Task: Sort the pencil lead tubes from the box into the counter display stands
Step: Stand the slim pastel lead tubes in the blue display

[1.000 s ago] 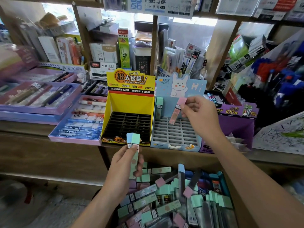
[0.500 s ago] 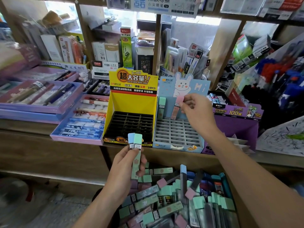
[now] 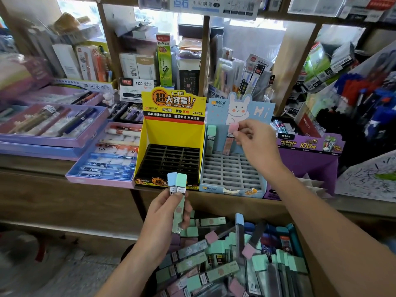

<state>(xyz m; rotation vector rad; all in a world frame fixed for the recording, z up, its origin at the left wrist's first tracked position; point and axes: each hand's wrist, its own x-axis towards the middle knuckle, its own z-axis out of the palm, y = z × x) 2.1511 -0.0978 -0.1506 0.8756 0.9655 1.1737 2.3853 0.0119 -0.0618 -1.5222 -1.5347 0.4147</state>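
Observation:
My right hand pinches the pink cap of a pink lead tube, which stands upright with its foot at the back row of the blue rabbit display stand. A green-capped tube stands in that row to its left. My left hand grips two tubes upright, a blue-capped one and a green one, in front of the yellow stand, whose black grid holds nothing. Below, the cardboard box is full of several mixed tubes.
A purple display stand sits right of the blue one. Purple and blue pen trays lie left of the yellow stand. Shelves of stationery packs rise behind. The wooden counter edge runs across below the stands.
My right hand has carried the pink tube down and back, from tilted above the grid to upright at the back row. My left hand has barely moved.

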